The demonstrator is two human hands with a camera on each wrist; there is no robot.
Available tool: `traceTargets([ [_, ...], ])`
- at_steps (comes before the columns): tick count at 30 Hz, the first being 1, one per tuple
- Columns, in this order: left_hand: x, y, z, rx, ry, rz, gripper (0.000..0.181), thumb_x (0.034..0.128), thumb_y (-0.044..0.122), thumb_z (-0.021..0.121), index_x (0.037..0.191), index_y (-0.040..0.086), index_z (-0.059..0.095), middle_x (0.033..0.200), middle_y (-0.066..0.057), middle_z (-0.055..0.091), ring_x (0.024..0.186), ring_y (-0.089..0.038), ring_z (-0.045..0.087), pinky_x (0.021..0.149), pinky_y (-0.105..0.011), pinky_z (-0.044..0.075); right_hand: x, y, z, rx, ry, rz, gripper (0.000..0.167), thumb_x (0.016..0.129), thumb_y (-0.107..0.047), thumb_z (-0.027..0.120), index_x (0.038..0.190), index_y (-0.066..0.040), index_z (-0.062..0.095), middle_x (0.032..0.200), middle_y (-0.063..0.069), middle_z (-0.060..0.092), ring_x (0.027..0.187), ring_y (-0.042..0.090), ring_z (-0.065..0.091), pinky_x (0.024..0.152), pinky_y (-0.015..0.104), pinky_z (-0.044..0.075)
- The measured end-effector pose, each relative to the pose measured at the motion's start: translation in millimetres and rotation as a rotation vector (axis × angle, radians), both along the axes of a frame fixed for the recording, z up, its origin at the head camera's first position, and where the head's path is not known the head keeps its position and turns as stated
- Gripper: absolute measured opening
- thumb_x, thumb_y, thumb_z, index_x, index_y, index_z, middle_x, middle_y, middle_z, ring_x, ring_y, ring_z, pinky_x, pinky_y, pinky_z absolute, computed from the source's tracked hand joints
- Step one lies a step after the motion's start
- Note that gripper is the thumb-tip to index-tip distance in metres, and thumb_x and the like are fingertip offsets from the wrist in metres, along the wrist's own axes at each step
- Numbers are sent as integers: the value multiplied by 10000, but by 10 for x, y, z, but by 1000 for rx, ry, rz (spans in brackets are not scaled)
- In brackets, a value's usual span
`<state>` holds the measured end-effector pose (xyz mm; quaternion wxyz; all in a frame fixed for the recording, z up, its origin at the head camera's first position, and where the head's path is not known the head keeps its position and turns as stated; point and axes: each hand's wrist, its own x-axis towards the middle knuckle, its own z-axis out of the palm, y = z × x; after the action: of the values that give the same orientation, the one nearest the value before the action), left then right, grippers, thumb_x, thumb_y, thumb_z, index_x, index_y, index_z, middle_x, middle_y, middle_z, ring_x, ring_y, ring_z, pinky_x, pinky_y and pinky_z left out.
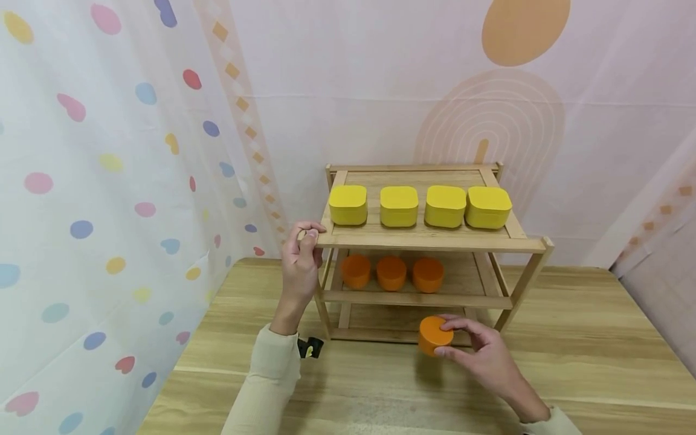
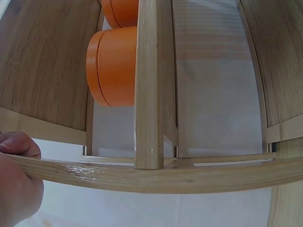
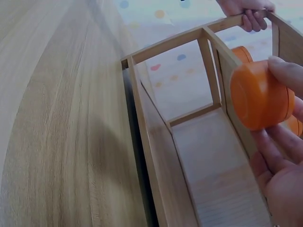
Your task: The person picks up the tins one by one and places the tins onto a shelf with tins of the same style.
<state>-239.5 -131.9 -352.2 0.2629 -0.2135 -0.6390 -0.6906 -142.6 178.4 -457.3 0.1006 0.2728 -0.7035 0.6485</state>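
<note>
My right hand [image 1: 489, 357] pinches a round orange box [image 1: 432, 336] between thumb and fingers, in front of the lowest shelf board. In the right wrist view that orange box [image 3: 258, 97] is off the table, tilted. My left hand [image 1: 299, 269] grips the front left corner of a wooden three-tier rack [image 1: 424, 241]; the left wrist view has part of this hand [image 2: 19, 184] curled round the side rail. Three more orange boxes, one of them a round box [image 1: 391, 273], stand in a row on the middle tier. Several yellow square boxes [image 1: 399, 206] line the top tier.
The rack stands on a wood-grain table [image 1: 587, 338]. A patterned cloth [image 1: 370, 90] hangs behind it, and a dotted one [image 1: 109, 211] hangs at the left. A small black object [image 1: 311, 347] shows beside the left cuff.
</note>
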Motion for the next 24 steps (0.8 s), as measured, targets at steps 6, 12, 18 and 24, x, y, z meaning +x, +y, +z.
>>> traceTargets([
  [6,-1,0,4,0,6,-5,283,1011,161,405,1014,-96,523,507,43,335,437,-86,291,432,-202,265,13,6,36,-27,69,-59,368,748,202,712,1089,70,666,1265,55,639,1193,76,580,969,174,469],
  [12,3,-2,-6,1,-4,-3,278,1010,157,402,1015,-93,524,517,37,340,440,-86,293,430,-202,267,34,44,95,-8,89,-82,363,744,195,718,1090,91,681,1279,-1,650,1199,68,586,919,180,501],
  [18,6,-2,-7,-6,-7,1,281,1014,164,402,1020,-88,526,526,35,340,445,-89,295,433,-202,271,39,98,170,-14,97,-92,352,760,183,709,1102,116,668,1294,-15,652,1206,64,591,880,191,522],
  [24,2,-4,-4,-3,-7,1,282,1013,165,402,1018,-89,525,521,39,330,442,-89,284,435,-201,261,35,110,221,16,121,-168,375,734,200,724,1091,96,674,1303,-59,636,1178,55,603,809,175,542],
])
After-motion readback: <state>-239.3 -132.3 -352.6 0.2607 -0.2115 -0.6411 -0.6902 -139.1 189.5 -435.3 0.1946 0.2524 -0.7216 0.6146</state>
